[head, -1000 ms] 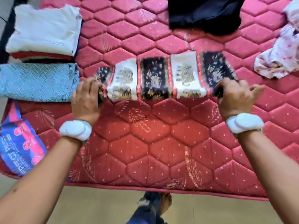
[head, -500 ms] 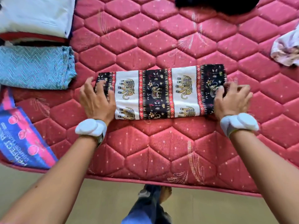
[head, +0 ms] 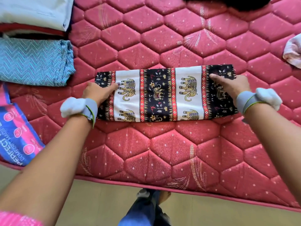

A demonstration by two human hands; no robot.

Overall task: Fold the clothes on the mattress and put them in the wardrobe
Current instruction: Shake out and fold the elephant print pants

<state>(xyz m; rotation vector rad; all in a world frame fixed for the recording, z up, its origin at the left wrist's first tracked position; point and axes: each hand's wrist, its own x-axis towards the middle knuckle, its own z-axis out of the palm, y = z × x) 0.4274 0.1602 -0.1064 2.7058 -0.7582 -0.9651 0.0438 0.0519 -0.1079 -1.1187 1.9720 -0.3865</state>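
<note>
Elephant-print cloth (head: 164, 93), airborne a second ago, now flat on red mattress (head: 162, 152), left hand (head: 97, 93) and right hand (head: 231, 86) pressing its ends, fingers extended, gripping nothing; next fold ready.

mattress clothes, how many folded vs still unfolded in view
Folded: 3, namely the elephant-print cloth, blue zigzag garment and white garment topping a stack
Unfolded: 2, namely the black garment and pale floral garment
Total: 5
</note>
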